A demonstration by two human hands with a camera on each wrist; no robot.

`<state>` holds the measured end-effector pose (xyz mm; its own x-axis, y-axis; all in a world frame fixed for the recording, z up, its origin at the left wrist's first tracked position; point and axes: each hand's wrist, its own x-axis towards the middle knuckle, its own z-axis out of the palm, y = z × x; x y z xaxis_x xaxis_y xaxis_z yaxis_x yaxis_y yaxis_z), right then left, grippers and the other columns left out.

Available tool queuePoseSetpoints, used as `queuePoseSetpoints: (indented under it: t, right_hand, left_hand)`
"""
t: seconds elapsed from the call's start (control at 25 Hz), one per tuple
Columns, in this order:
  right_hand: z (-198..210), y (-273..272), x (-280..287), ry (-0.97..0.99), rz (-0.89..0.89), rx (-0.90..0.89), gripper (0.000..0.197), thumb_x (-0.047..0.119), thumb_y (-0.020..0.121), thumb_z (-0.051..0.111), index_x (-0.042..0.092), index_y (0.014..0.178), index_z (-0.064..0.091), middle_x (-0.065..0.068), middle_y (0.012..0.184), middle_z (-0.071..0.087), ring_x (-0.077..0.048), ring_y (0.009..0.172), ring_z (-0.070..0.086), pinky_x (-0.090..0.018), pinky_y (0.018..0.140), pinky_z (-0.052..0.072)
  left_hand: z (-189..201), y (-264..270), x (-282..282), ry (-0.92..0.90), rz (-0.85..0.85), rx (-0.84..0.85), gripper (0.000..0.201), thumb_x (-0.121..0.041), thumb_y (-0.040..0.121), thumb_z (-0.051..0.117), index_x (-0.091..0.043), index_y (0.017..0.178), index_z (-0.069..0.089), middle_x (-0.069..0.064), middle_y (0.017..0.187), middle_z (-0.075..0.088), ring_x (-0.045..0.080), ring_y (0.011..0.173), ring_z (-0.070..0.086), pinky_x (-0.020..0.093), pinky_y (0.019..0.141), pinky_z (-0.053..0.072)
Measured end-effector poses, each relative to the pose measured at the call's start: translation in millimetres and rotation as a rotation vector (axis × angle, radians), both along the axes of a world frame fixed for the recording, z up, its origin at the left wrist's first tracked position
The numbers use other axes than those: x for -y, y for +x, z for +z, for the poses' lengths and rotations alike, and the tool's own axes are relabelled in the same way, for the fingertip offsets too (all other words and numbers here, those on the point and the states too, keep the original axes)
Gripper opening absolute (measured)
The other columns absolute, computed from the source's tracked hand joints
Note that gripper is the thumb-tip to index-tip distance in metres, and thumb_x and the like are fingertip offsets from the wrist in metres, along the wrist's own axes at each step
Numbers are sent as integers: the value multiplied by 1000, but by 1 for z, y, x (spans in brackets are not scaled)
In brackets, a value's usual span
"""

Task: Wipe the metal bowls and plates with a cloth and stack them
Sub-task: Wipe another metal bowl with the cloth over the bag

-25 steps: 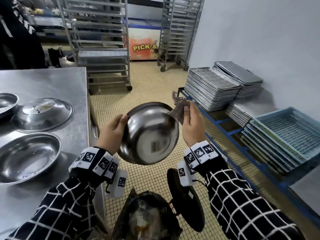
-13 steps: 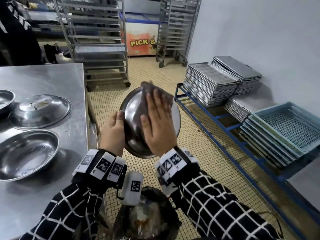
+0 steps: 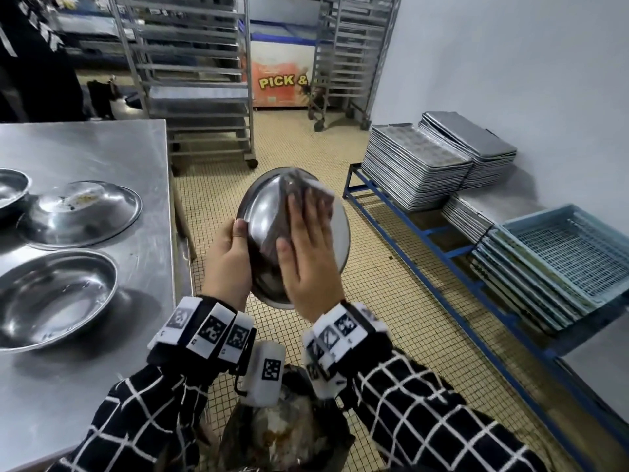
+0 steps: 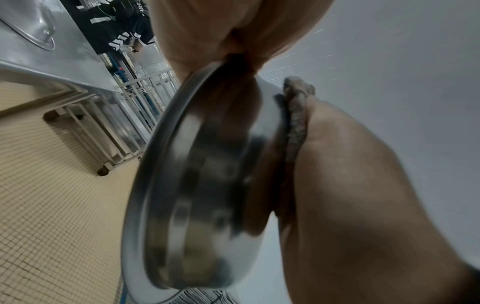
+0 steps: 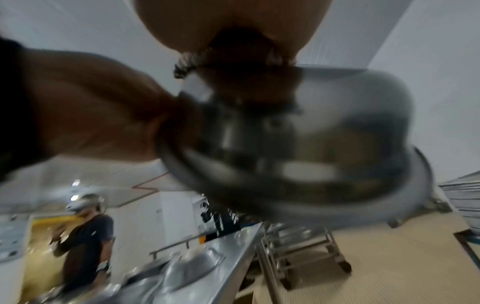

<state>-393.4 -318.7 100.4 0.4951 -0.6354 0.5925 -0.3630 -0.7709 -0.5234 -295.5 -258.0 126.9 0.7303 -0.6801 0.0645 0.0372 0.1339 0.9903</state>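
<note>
Your left hand (image 3: pixel 227 264) has its grip clamped on the near left rim of the metal bowl (image 3: pixel 262 212), thumb over the edge, and holds it tilted in the air over the tiled floor (image 3: pixel 391 301), just to the right of the table (image 3: pixel 102 148). Your right hand (image 3: pixel 311 253) has its grip apart: flat, straight fingers press the dark cloth (image 3: pixel 299 189) against the bowl's outer underside.

From the head view you see the table at the left carrying three more metal dishes: a wide shallow bowl (image 3: pixel 51 298) nearest you, an upturned plate (image 3: pixel 81 212) behind it with crumbs on its base, and part of another bowl (image 3: pixel 10 189) at the edge. Wheeled tray racks (image 3: pixel 190 73) stand beyond, and at the right a blue floor rack (image 3: pixel 425 233) bears stacked baking trays (image 3: pixel 418 165) and pale blue crates (image 3: pixel 571 253). A dark bin bag (image 3: pixel 282 434) sits below your wrists.

The left wrist view shows what the head view hides: the bowl edge-on (image 4: pixel 207 185), with the cloth (image 4: pixel 296 123) sandwiched between its base and your right palm (image 4: pixel 363 205). The right wrist view, blurred, shows another person (image 5: pixel 85 236) standing at the far end of the table.

The only readable writing is "PICK &" in yellow on an orange-and-white chest (image 3: pixel 282 76) between the racks; your wristbands (image 3: pixel 211 328) carry square black-and-white coded markers.
</note>
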Motion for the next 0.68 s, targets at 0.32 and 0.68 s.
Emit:
queuePoseSetpoints:
  t: [0.32, 0.68]
  right_hand:
    - [-17, -37, 22, 354, -85, 178, 53, 30, 103, 29, 22, 152, 13, 5, 159, 11, 6, 139, 14, -25, 112, 29]
    - [6, 4, 13, -65, -170, 28, 48, 38, 99, 30, 10, 133, 50, -7, 137, 47, -22, 128, 41, -46, 107, 36]
  left_hand:
    - [0, 9, 3, -37, 78, -162, 30, -26, 102, 39, -24, 80, 59, -6, 80, 63, 12, 80, 59, 36, 90, 48]
    - [-21, 14, -13, 64, -50, 281, 32, -31, 99, 45, -18, 72, 56, -9, 60, 53, 9, 58, 48, 30, 61, 41]
